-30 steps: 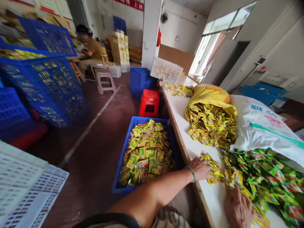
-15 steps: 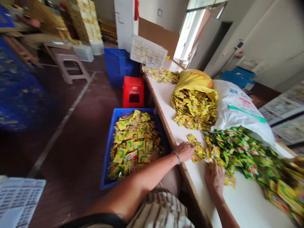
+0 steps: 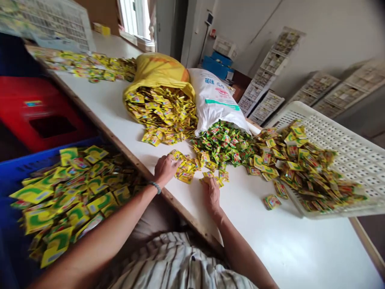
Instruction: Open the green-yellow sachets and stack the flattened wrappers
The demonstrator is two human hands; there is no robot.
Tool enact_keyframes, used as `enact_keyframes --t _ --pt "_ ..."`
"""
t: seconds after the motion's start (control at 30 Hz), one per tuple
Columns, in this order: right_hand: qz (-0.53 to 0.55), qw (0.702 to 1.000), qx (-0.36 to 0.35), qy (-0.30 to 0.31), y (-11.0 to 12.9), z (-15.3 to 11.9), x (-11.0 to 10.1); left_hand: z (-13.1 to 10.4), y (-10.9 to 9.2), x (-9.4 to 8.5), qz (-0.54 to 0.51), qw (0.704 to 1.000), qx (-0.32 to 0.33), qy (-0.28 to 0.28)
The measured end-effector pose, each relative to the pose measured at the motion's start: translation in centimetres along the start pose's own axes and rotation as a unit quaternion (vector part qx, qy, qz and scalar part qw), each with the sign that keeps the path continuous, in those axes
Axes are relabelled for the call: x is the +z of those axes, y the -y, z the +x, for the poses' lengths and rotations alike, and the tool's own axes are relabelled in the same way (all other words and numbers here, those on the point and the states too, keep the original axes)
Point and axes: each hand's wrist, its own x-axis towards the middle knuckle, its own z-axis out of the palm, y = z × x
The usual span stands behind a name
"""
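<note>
My left hand, with a beaded bracelet at the wrist, is closed on a small yellow packet at the near side of the white table. Loose yellow packets lie between my hands. To their right, my right hand has its fingers curled against another yellow packet; its fingertips are partly hidden. Just beyond, green packets spill from a white sack. A yellow sack lies beside it, its mouth full of yellow packets.
On the right, a white plastic basket lies tilted with a heap of yellow-brown packets. A blue crate full of yellow-green packets stands left below the table edge, near a red stool. More packets cover the table's far left.
The view has swung right and nearer the table, bringing the white basket into sight. Both hands stay among the loose yellow packets.
</note>
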Motion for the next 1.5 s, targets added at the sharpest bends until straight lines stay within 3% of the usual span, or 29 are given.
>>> enact_keyframes --t 0.13,0.27,0.4,0.53,0.63,0.77,0.83,1.0,1.17,1.3,1.5 --pt "0.023 0.998 0.018 0.062 0.7 -1.6 -2.6 0.6 -2.7 1.9 0.079 0.995 0.044 0.033" --pt "-0.009 0.992 0.044 0.115 -0.3 -1.2 -5.4 1.4 -4.5 3.9 0.091 0.991 0.081 0.059" --pt "0.009 0.983 0.173 0.067 -2.5 0.6 -8.2 1.5 -5.4 4.2 0.064 0.991 0.101 0.063" --pt "0.011 0.969 0.245 0.016 -3.9 3.4 -9.9 0.3 -5.9 3.8 -0.100 0.992 0.003 0.072" --pt "-0.036 0.960 0.277 -0.016 -4.6 6.3 -9.5 -0.7 -6.6 4.2 -0.272 0.954 -0.036 0.125" --pt "-0.053 0.950 0.307 -0.013 -5.5 9.5 -7.3 -1.9 -7.9 4.8 -0.472 0.849 -0.104 0.214" --pt "-0.041 0.951 0.306 -0.003 -5.7 10.0 -6.1 -2.4 -8.1 4.8 -0.511 0.816 -0.138 0.232" --pt "0.029 0.959 0.281 0.010 -4.8 7.2 -5.8 -3.2 -7.2 3.7 -0.516 0.806 -0.151 0.246" --pt "0.254 0.937 0.241 -0.002 -2.7 1.5 -7.9 -3.6 -7.1 3.2 -0.537 0.791 -0.140 0.258" --pt "0.337 0.913 0.225 0.045 -1.3 -1.6 -8.6 -4.4 -7.7 3.9 -0.543 0.783 -0.133 0.272" --pt "0.447 0.847 0.228 0.174 -1.2 -1.5 -9.2 -5.5 -8.1 4.2 -0.553 0.770 -0.114 0.298"
